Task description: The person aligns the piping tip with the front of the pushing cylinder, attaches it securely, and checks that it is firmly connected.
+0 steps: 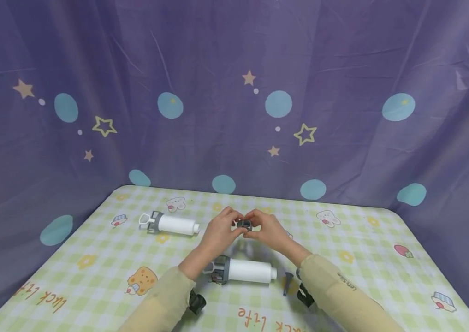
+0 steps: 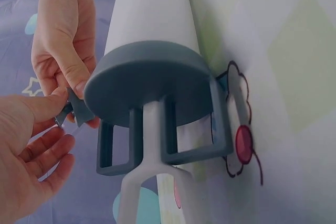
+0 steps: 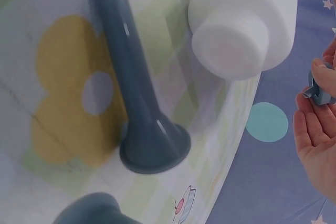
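Note:
Both hands meet over the middle of the table and grip one small dark grey piece between them. My left hand pinches it from the left with thumb and fingers. My right hand holds its other side in the same way. In the left wrist view the grey piece has a flared, angular shape, partly hidden by fingers. Below the hands, a white plunger-type tube with a grey collar lies on its side, near the left forearm. A grey flared nozzle lies by its right end.
A second white tube with a grey collar and white ring handle lies at the back left. Another grey rounded part is near the right sleeve. The table wears a green checked cloth; a purple curtain hangs behind.

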`<control>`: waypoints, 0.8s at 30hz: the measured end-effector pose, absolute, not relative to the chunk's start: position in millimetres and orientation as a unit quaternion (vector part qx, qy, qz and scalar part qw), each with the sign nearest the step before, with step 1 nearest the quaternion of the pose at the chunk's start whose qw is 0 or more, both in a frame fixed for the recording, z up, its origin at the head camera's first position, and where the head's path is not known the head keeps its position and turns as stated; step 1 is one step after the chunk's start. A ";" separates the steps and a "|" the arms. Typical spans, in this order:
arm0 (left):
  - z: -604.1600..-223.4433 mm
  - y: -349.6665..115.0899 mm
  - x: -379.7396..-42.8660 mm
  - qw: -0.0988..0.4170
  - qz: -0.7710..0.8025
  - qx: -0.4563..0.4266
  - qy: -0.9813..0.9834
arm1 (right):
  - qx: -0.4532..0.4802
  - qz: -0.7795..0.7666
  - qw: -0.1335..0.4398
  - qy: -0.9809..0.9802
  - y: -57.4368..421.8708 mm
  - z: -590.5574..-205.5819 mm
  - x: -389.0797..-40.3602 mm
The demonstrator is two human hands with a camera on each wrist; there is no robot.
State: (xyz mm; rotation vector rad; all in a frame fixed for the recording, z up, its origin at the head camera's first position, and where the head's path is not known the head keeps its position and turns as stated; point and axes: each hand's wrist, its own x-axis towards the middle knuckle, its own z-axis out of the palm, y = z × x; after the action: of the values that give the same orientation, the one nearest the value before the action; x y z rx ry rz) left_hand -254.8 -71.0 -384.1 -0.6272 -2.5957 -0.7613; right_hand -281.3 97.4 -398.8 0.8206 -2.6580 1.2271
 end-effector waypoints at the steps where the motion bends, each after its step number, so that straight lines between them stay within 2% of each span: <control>1: -384.3 -71.0 -254.8 0.180 -0.269 -0.222 -0.920 | 0.269 0.405 0.049 -0.873 97.3 -399.0 -281.1; 24: -388.1 -83.2 -257.0 0.174 -0.255 -0.212 -0.927 | 0.277 0.413 0.035 -0.867 91.9 -402.7 -283.5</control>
State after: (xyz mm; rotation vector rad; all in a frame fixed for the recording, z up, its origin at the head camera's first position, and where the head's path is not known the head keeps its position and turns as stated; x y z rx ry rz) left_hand -257.0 -83.2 -388.1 -0.6016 -2.6282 -0.7224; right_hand -283.5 91.9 -402.7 0.8509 -2.6653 1.2695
